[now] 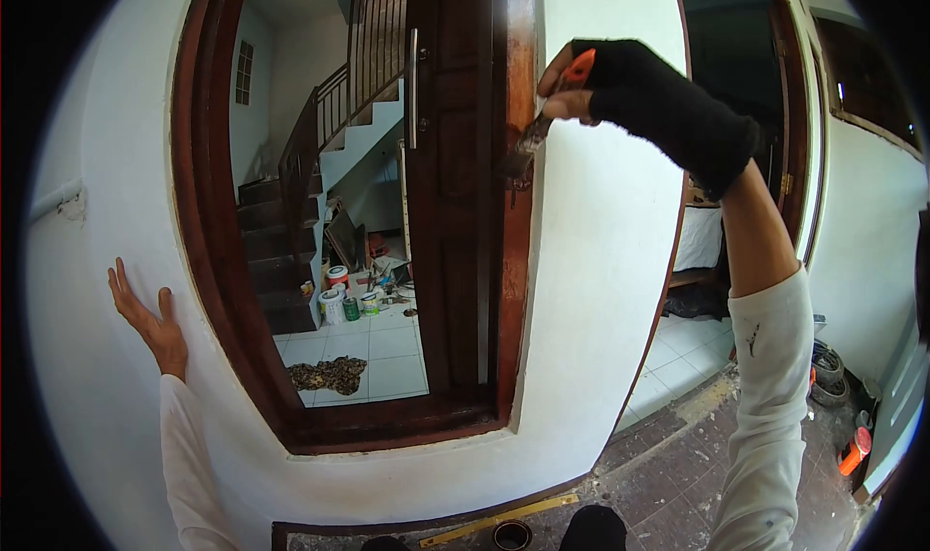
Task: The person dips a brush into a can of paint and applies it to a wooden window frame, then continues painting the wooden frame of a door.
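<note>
My right hand (620, 100), in a black fingerless glove, grips a paintbrush (557, 115) by its orange-tipped handle. The dark bristles point down and left, at the right side of the brown wooden frame (518, 260). Around the brush the frame is patchy, lighter reddish-brown above and darker below. On the left, my bare left hand (150, 320) is at the white wall (116, 212) with its fingers spread, beside the frame's left side. A dark wooden door panel (453, 212) with a long metal handle (415, 91) stands within the frame.
By my feet are a round container (511, 535) and a yellow strip (499, 522). Through the opening, paint cans (332, 307), a patterned cloth (329, 374) and a staircase (276, 221) show. An orange container (854, 451) stands at the right, near a doorway (741, 95).
</note>
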{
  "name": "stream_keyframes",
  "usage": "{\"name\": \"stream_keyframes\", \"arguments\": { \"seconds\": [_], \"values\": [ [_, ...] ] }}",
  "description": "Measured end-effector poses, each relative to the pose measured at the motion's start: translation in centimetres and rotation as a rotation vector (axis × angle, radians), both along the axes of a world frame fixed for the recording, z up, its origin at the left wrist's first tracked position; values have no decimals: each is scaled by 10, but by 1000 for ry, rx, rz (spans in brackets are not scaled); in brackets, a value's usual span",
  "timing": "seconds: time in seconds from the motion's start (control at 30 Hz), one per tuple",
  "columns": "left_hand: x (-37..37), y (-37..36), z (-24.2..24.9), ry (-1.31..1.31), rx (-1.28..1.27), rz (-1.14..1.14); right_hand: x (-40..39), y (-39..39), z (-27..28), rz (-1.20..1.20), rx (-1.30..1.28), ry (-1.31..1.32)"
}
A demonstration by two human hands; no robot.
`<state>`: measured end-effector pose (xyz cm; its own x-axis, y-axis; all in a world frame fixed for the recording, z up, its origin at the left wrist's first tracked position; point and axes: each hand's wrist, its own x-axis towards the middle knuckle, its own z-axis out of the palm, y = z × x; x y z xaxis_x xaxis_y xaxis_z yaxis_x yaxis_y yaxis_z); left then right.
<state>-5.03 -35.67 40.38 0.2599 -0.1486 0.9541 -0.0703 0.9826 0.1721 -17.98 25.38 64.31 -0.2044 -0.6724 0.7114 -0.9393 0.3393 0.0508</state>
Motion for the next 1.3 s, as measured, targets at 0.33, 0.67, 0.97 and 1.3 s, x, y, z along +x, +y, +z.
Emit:
{"name": "stream_keyframes", "arguments": {
  "seconds": [0.33, 0.67, 0.97, 1.3],
  "values": [
    [-1, -4, 0, -1, -13, 8, -21, -3, 20, 8, -93, 93],
    [0, -2, 0, 8, -19, -17, -19, -6, 61, -47, -150, 167],
    [0, 0, -1, 12, -8, -25, -1, -12, 106, -135, -167, 324],
    [1, -1, -1, 10, -7, -24, -3, -16, 141, -89, -248, 510]
  ]
}}
